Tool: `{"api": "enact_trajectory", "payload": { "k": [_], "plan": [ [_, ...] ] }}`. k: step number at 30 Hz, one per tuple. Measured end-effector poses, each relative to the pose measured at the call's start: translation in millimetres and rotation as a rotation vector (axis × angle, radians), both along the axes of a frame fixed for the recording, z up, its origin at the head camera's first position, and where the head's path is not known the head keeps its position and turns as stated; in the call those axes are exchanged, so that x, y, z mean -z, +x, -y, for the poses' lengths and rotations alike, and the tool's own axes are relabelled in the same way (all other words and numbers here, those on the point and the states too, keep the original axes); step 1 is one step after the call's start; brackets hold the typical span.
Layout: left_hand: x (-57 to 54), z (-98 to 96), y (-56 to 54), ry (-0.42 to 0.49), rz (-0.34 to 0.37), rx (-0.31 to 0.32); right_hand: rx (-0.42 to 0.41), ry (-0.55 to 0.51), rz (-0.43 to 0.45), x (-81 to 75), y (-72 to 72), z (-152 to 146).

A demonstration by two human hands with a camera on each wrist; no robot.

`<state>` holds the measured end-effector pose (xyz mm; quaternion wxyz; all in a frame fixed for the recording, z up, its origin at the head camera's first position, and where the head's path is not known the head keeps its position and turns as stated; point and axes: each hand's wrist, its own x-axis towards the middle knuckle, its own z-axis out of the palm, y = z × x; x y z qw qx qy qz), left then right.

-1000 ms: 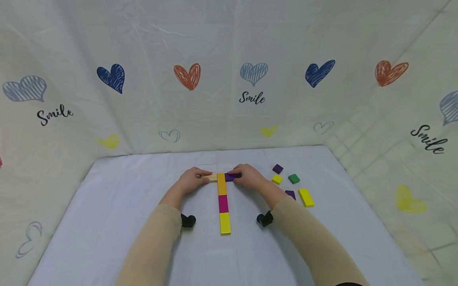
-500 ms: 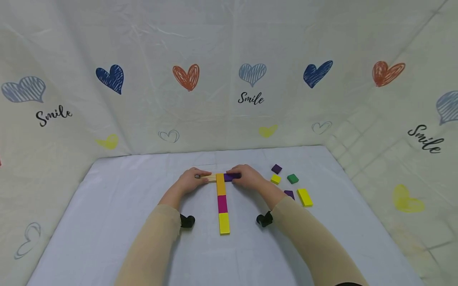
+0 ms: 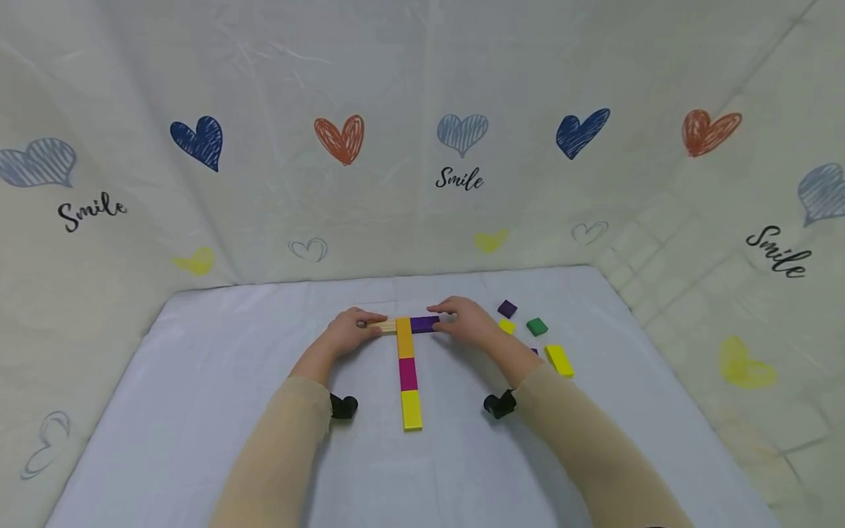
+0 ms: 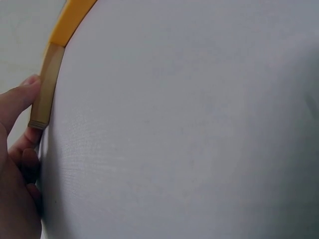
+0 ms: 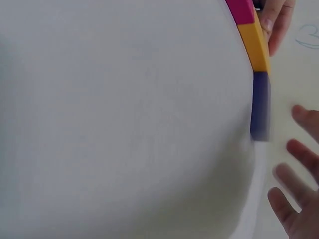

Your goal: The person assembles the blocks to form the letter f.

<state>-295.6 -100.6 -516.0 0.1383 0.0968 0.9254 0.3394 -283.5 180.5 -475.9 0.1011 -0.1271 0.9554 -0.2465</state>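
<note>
Coloured blocks lie in a T on the white cloth in the head view. The stem is an orange block (image 3: 405, 339), a magenta block (image 3: 408, 374) and a yellow block (image 3: 411, 411), end to end. At its top left, my left hand (image 3: 345, 331) pinches a plain wooden block (image 3: 386, 327) between thumb and fingers; the left wrist view shows this block (image 4: 49, 84) meeting the orange one. On the right a purple block (image 3: 425, 324) touches the orange side. My right hand (image 3: 467, 323) is beside its outer end, fingers spread and apart from it in the right wrist view.
Right of the T lie loose blocks: a dark purple one (image 3: 507, 309), a green one (image 3: 538, 326), a small yellow one (image 3: 506, 326) and a long yellow one (image 3: 559, 361). Another purple block is mostly hidden behind my right wrist. A printed sheet (image 3: 396, 220) hangs behind the table.
My right hand has let go of the purple block and drawn back to the right, its fingers spreading. My left hand stays on the wooden block. The head view has shifted slightly.
</note>
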Motion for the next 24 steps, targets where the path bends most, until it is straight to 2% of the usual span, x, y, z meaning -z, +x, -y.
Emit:
{"api": "enact_trajectory", "payload": {
  "k": [6,13,21,24],
  "plan": [
    [-0.3,0.0,-0.8,0.002,0.005,-0.004,0.028,0.011,-0.004,-7.1,8.3,-24.8],
    [-1.4,-0.2,-0.4,0.004,0.011,0.0,0.011,0.015,-0.023,-14.9,28.2,-63.6],
    [-4.5,-0.9,1.8,0.0,0.005,0.001,0.0,0.01,-0.005,-17.2,61.0,-114.8],
    [-7.1,-1.4,4.1,0.012,0.004,0.002,0.02,0.032,-0.002,-20.5,74.2,-130.7]
  ]
}}
